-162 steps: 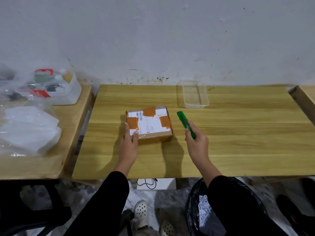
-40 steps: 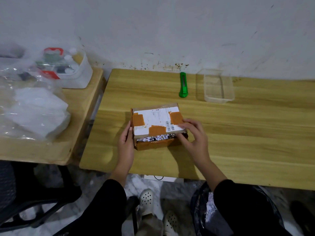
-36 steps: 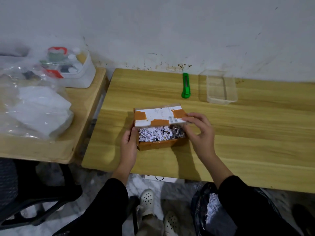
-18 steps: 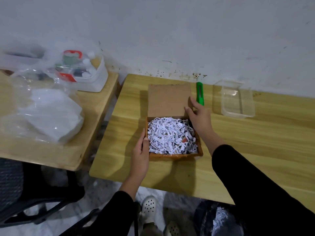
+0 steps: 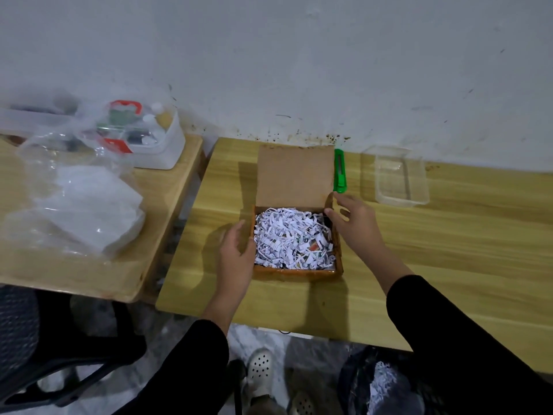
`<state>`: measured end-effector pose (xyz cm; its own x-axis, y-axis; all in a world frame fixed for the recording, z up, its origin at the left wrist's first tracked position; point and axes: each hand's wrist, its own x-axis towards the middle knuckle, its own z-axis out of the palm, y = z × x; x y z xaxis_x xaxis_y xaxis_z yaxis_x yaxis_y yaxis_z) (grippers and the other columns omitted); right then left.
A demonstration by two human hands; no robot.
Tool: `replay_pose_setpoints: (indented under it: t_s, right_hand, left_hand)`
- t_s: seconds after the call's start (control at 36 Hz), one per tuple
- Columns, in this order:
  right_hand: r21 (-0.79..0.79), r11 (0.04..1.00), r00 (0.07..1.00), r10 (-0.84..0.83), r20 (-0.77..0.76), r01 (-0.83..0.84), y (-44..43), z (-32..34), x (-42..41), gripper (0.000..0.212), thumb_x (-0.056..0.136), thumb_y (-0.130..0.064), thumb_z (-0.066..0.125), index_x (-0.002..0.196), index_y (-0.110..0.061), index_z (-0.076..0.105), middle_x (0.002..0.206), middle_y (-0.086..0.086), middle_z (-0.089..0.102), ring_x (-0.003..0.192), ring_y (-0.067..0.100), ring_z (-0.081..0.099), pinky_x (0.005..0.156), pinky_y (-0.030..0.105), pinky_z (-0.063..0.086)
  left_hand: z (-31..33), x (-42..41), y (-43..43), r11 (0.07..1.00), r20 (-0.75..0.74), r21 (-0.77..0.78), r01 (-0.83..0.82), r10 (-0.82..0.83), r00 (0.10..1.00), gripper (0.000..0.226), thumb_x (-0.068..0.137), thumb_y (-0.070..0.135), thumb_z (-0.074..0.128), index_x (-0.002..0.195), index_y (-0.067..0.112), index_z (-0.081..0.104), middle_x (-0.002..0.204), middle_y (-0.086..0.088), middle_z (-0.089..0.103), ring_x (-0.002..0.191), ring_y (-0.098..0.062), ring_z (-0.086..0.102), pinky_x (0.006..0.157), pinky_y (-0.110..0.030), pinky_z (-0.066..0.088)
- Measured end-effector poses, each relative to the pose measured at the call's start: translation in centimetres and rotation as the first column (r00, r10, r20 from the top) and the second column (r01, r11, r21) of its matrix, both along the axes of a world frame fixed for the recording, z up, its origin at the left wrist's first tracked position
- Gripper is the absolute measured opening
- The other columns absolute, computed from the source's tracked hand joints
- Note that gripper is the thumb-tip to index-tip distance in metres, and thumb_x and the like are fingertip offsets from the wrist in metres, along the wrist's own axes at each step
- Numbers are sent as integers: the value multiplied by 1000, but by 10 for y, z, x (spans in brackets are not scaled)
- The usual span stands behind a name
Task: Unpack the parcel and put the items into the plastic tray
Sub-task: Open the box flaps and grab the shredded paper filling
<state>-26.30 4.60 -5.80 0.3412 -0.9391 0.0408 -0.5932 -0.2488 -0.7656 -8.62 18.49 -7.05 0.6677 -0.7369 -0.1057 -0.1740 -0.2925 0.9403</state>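
The brown cardboard box (image 5: 299,272) sits open near the table's front edge, its lid (image 5: 294,175) folded back and upright. White shredded paper (image 5: 287,235) fills it and hides whatever lies below. My left hand (image 5: 236,256) presses against the box's left wall, thumb at the rim. My right hand (image 5: 356,226) is at the far right corner, thumb touching the rim, fingers spread beside a small side flap. The clear plastic tray (image 5: 402,201) stands empty at the back right, near the wall.
A green utility knife (image 5: 339,172) lies between lid and tray. The side table (image 5: 89,274) on the left holds a clear bag of white items (image 5: 86,205) and a white container (image 5: 143,136). A black bag with paper shreds (image 5: 386,384) sits under the table.
The knife was put down by the wall. The lid was lifted and folded back, exposing the shredded paper. My right hand has drawn back from the lid to the box's right corner.
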Motion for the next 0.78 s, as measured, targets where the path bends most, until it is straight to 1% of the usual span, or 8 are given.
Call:
replay_pose_setpoints:
  t_s: [0.06, 0.14, 0.22, 0.28, 0.33, 0.42, 0.53, 0.78]
  right_hand:
    - [-54, 998, 999, 36, -33, -38, 2, 9, -5, 49, 82, -21, 68, 127, -6, 54, 125, 15, 56, 107, 29, 58, 96, 42, 50]
    - [-95, 967, 966, 222, -129, -235, 5, 25, -10, 56, 78, -24, 72, 129, -10, 51, 127, 12, 52, 114, 24, 52, 100, 42, 46]
    - [-1, 861, 820, 484, -305, -509, 5, 31, -6, 74, 74, -27, 75, 137, -12, 39, 135, 10, 44, 125, 22, 41, 111, 36, 33]
    - [108, 787, 688, 589, -423, -608, 4, 27, 1, 89, 71, -27, 77, 143, -11, 27, 144, 11, 33, 133, 24, 32, 111, 28, 25]
    - [186, 745, 572, 625, -531, -641, 3, 19, 8, 99, 69, -27, 78, 146, -10, 17, 148, 13, 23, 137, 27, 23, 113, 32, 27]
    - [228, 713, 457, 627, -631, -663, 3, 4, 17, 104, 67, -27, 78, 145, -12, 11, 147, 12, 23, 137, 29, 22, 107, 42, 38]
    - [188, 698, 390, 579, -716, -691, 7, -5, 23, 103, 67, -20, 75, 145, -12, 8, 145, 12, 28, 132, 29, 32, 99, 41, 44]
    - [104, 754, 509, 531, -678, -648, 10, -18, 33, 98, 70, -47, 68, 144, -13, 14, 134, 14, 41, 121, 33, 41, 97, 41, 43]
  left_hand:
    - [13, 2, -5, 999, 114, -30, 33, -29, 993, 39, 87, 5, 59, 126, 8, 54, 117, -1, 50, 114, -17, 52, 86, -9, 35]
    - [38, 3, -13, 955, 261, 77, 288, -298, 918, 51, 85, 21, 66, 132, 14, 48, 126, 3, 49, 113, -10, 52, 87, -8, 34]
    - [47, 3, -26, 761, 309, 386, 522, -639, 704, 87, 79, 40, 71, 147, 12, 25, 151, 0, 27, 134, -14, 34, 103, -17, 26]
    - [43, 1, -37, 593, 283, 589, 549, -788, 547, 106, 74, 46, 74, 149, 7, 11, 156, -6, 15, 141, -21, 20, 110, -27, 22]
    - [37, -1, -47, 480, 257, 723, 497, -854, 452, 115, 70, 52, 74, 148, 3, 5, 154, -11, 15, 141, -27, 17, 112, -34, 22]
    - [31, -3, -58, 399, 184, 788, 469, -879, 440, 121, 67, 53, 75, 148, 1, 1, 152, -14, 16, 141, -29, 17, 113, -37, 25]
    - [27, -4, -68, 306, 89, 836, 455, -894, 439, 120, 65, 51, 77, 146, 1, 4, 149, -16, 18, 138, -31, 23, 109, -40, 34]
    - [18, -1, -77, 305, 97, 829, 469, -904, 416, 99, 61, 44, 81, 135, 5, 27, 129, -12, 35, 123, -27, 37, 102, -37, 40]
